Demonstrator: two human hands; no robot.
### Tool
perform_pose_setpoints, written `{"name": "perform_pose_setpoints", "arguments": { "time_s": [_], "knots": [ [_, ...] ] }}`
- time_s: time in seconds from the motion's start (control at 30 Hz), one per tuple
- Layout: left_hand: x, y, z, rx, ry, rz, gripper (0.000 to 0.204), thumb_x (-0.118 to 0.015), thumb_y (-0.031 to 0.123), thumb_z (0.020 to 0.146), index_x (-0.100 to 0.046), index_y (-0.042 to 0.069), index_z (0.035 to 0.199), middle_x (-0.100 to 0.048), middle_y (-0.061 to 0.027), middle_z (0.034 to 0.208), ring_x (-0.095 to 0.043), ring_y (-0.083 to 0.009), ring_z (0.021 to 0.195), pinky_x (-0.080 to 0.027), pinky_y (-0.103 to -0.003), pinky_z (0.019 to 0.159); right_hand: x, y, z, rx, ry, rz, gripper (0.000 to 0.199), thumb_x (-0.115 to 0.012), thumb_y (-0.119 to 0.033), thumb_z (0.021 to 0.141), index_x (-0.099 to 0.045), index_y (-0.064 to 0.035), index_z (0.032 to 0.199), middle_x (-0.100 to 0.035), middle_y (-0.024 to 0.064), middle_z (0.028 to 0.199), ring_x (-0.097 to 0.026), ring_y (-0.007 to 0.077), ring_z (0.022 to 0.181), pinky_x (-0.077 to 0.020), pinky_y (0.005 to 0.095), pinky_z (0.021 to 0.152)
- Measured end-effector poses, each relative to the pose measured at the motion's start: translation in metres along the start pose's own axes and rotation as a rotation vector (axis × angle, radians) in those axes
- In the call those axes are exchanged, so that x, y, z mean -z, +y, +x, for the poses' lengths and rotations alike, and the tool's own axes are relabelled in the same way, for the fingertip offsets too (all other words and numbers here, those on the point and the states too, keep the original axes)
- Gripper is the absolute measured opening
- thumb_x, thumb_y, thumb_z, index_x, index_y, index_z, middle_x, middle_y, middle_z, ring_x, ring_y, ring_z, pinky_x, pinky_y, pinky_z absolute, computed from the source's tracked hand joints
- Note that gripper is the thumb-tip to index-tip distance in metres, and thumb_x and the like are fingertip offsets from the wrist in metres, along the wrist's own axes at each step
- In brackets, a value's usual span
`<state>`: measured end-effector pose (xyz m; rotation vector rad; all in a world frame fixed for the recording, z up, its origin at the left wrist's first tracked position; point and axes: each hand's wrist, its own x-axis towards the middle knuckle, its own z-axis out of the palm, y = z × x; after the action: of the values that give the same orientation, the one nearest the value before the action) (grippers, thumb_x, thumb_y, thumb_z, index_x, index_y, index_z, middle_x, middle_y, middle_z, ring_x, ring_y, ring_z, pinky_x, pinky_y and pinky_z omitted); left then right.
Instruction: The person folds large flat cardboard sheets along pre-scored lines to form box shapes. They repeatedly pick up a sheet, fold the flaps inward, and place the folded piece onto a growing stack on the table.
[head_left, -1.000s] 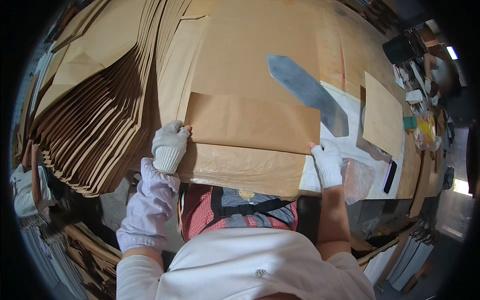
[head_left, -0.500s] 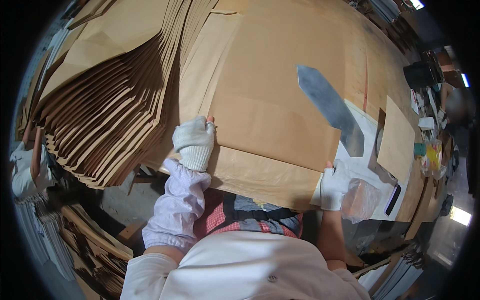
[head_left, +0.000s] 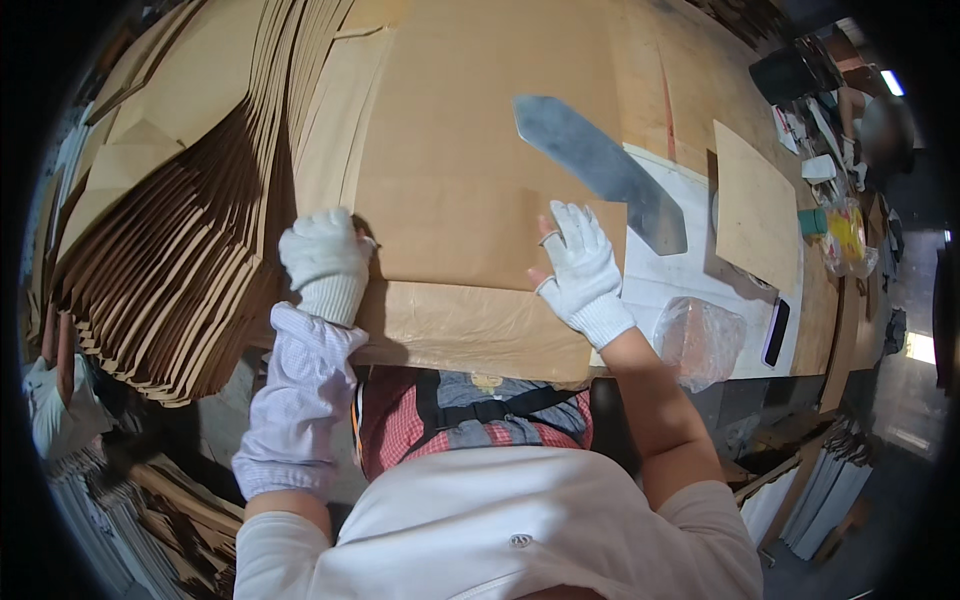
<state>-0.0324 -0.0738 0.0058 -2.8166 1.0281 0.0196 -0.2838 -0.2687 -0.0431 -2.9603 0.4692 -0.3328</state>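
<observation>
A large brown paper sheet (head_left: 470, 150) lies on the table in front of me, with a shiny, creased strip (head_left: 470, 322) along its near edge. At the sheet's left side, my left hand (head_left: 325, 262) in a white knit glove is closed in a fist; what its fingers hold, if anything, is hidden. My right hand (head_left: 582, 268), in a white glove with bare thumb and fingertip, rests on the sheet's near right part, fingers spread. A grey metal plate with angled ends (head_left: 600, 170) lies across the sheet's right edge.
Fanned folded brown paper (head_left: 170, 260) is piled at left. To the right are a clear plastic bag with an orange-brown thing (head_left: 698, 342), a phone (head_left: 776, 332), a tan board (head_left: 755, 215) and a green-capped yellow package (head_left: 845, 235). Another person (head_left: 885, 130) is at far right.
My right hand has moved from the sheet's near right corner up and left onto its surface, fingers now spread. My left hand stays closed at the left side. The whole view has shifted.
</observation>
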Motion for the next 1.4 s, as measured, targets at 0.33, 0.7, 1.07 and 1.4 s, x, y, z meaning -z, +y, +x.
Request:
{"name": "perform_pose_setpoints", "arguments": {
  "time_s": [0.33,0.7,1.07,1.4],
  "knots": [
    [-0.017,0.017,-0.008,-0.737,0.103,-0.469,0.080,-0.072,0.053,0.071,-0.055,-0.001,0.126,-0.051,-0.0239,0.135,-0.045,-0.0467,0.128,-0.037,-0.055,0.109,-0.003,-0.006,0.015,-0.016,-0.027,0.110,0.073,-0.077,-0.043,0.074,-0.056,-0.0010,0.130,-0.050,0.0270,0.140,-0.044,0.0440,0.134,-0.0270,0.0565,0.119],
    [0.037,0.040,0.026,-0.565,0.045,-0.471,0.051,-0.072,0.042,0.082,-0.061,0.004,0.114,-0.067,-0.0160,0.118,-0.062,-0.0372,0.110,-0.047,-0.046,0.098,0.026,0.027,-0.044,-0.176,0.162,0.167,0.069,-0.076,-0.034,0.079,-0.056,0.0058,0.131,-0.041,0.0259,0.152,-0.033,0.0493,0.143,-0.0238,0.0594,0.120],
    [0.083,0.015,-0.053,-0.670,0.183,-0.367,0.059,-0.076,0.027,0.075,-0.060,0.005,0.127,-0.061,-0.0127,0.135,-0.055,-0.0361,0.129,-0.045,-0.048,0.104,0.085,-0.085,0.005,0.145,0.264,0.239,0.063,-0.081,-0.026,0.065,-0.066,-0.0002,0.120,-0.050,0.0205,0.144,-0.041,0.0415,0.138,-0.0275,0.0616,0.118],
    [0.116,0.069,0.022,-0.411,-0.304,0.151,0.021,-0.066,0.017,0.082,-0.069,0.004,0.098,-0.067,-0.0149,0.117,-0.062,-0.0305,0.108,-0.050,-0.045,0.098,0.077,-0.107,-0.002,0.180,0.270,0.449,0.021,-0.075,-0.006,0.072,-0.067,-0.0006,0.091,-0.068,0.0143,0.105,-0.064,0.0333,0.101,-0.0509,0.0503,0.100]
  ]
}}
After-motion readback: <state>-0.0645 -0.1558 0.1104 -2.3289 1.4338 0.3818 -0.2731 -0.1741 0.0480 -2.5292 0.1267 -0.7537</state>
